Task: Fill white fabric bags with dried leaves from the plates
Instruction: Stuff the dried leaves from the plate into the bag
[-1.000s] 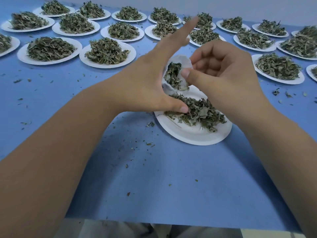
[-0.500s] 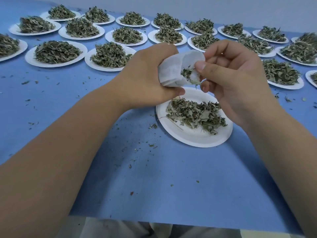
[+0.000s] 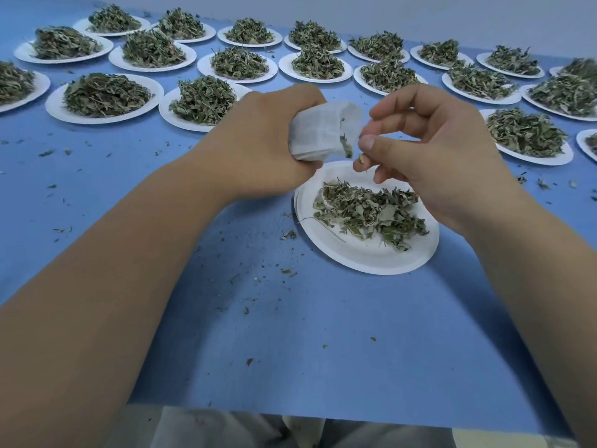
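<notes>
My left hand (image 3: pixel 268 147) grips a white fabric bag (image 3: pixel 323 132), its mouth facing right with a few dried leaves showing at the opening. My right hand (image 3: pixel 429 153) hovers just right of the bag's mouth, fingers curled, a small leaf bit pinched at the fingertips. Below both hands sits a white paper plate (image 3: pixel 365 257) with a loose pile of dried leaves (image 3: pixel 368 213) on it.
Several white plates heaped with dried leaves, such as one (image 3: pixel 103 97) at the left and one (image 3: pixel 526 137) at the right, fill the far half of the blue table (image 3: pixel 290 350). Leaf crumbs lie scattered around the near plate. The table's front edge is near me.
My left hand lifted the bag off the plate and closed round it. My right hand pulled back out of the bag's mouth, moving slightly right.
</notes>
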Demonstrator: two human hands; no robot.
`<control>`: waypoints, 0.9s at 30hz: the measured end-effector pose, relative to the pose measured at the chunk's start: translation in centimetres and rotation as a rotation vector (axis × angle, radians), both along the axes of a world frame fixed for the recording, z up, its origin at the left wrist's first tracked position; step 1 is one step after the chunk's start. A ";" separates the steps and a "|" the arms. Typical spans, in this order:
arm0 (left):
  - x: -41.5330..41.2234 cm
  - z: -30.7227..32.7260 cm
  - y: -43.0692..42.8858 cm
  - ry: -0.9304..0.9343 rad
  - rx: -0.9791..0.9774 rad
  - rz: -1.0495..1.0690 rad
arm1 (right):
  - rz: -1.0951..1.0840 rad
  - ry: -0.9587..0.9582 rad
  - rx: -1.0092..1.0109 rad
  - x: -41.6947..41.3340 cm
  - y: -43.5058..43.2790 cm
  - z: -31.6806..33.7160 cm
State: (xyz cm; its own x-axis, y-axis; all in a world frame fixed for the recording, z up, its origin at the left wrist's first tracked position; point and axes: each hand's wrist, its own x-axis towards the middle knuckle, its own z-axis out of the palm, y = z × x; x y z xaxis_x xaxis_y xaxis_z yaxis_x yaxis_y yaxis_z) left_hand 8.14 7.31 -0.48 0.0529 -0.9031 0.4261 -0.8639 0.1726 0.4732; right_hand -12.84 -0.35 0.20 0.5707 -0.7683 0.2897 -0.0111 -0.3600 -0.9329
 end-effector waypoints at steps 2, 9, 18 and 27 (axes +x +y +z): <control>0.6 0.0 0.1 -0.002 0.008 0.012 | -0.049 0.117 -0.167 -0.3 0.0 -0.1; 0.8 -0.3 -0.2 -0.073 0.049 0.043 | 0.101 0.490 -0.459 -0.9 0.8 -0.5; 1.3 0.0 -0.2 -0.001 -0.002 0.056 | 0.316 0.764 -0.638 -0.7 1.6 -1.7; 0.6 -0.2 -0.1 -0.020 0.069 0.005 | 0.144 0.700 -0.806 -1.6 1.9 -1.4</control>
